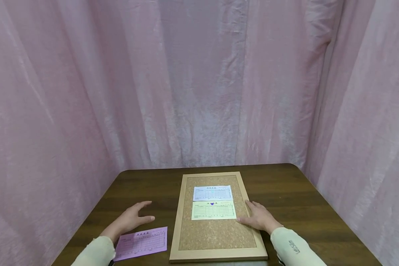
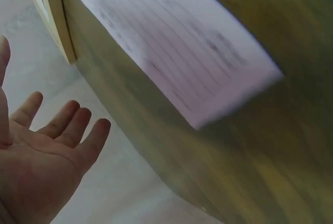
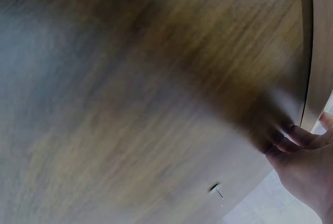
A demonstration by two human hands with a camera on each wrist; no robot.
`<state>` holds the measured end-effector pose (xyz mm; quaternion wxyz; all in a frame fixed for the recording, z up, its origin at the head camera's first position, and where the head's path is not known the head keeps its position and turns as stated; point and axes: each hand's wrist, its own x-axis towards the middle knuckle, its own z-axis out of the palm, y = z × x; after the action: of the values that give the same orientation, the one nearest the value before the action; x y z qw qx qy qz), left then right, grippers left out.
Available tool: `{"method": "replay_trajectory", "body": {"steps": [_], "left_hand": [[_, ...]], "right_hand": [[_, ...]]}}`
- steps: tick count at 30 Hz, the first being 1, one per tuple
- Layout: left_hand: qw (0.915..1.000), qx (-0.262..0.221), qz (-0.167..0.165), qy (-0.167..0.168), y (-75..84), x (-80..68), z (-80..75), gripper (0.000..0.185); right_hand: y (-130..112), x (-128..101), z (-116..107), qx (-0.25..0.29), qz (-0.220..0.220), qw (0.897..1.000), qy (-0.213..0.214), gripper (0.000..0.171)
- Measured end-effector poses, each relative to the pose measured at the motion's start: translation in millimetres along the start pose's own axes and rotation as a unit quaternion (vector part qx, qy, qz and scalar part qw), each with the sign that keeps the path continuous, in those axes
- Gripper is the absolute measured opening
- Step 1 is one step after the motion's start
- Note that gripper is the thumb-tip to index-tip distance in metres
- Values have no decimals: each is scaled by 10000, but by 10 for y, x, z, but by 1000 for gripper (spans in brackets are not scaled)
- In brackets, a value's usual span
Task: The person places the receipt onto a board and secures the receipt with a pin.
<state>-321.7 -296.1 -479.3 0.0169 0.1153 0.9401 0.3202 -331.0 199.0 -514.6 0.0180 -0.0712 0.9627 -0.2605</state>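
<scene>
Apparently right grip (image 1: 257, 218) touches cork board (image 1: 216, 236) (frame edge).

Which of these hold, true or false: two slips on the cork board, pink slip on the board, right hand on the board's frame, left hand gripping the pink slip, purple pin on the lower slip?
1. Two slips lie on the cork board. True: a white slip above a yellow slip.
2. The pink slip lies on the board. False: it lies on the table, left of the board.
3. The right hand rests on the board's right frame edge. True.
4. The left hand grips the pink slip. False: it is open, fingers spread, above the table beyond the slip.
5. A purple pin sits at the yellow slip's top edge. True.
</scene>
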Motion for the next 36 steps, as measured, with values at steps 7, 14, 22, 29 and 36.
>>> {"method": "replay_trajectory", "body": {"steps": [7,14,22,29,36], "left_hand": [[9999,118,8,-39,-284,-215,-153,73],[9999,100,-79,-85,-511,-374,-243,72],[9997,3,-230,-95,-694,-465,-256,72],[9994,-171,-253,-163,-833,-520,-254,73],[9977,-386,84,-554,-890,-545,-276,69]], "right_hand": [[4,-9,3,97,40,9999,-35,95],[8,-5,7,135,47,9999,6,94],[-3,-14,3,154,13,9999,22,93],[-2,-22,13,159,24,9999,18,93],[2,-17,6,109,8,9999,42,93]]}}
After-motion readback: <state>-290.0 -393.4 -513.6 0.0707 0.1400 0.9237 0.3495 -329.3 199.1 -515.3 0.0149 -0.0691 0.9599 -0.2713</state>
